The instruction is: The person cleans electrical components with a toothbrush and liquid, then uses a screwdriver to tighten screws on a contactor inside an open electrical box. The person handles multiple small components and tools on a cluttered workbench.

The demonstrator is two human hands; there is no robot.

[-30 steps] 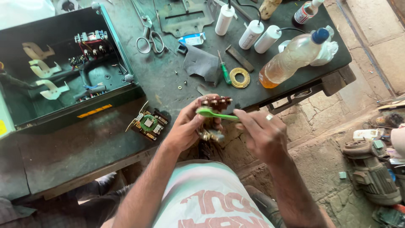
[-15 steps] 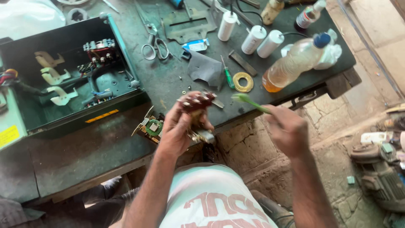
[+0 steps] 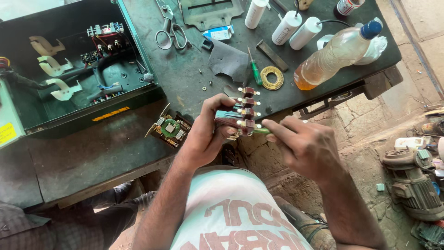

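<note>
The left hand (image 3: 206, 134) grips a dark red terminal block (image 3: 240, 111) with brass contacts, held just above the near edge of the table (image 3: 185, 74). The right hand (image 3: 305, 146), half a second ago drawn away to the side, now closes on a green-handled tool (image 3: 262, 131) whose tip meets the block's lowest contact: work on the contacts resumes.

In your left hand (image 3: 206, 134) you hold a switch block (image 3: 240, 111) of dark red-brown plastic with bright brass screws. Your right hand (image 3: 303, 146) holds a tool (image 3: 260, 131) with a glossy green plastic handle. The table (image 3: 185, 69) is dark, matt, worn metal. The bottle (image 3: 335, 51) is clear, smooth plastic.
</note>
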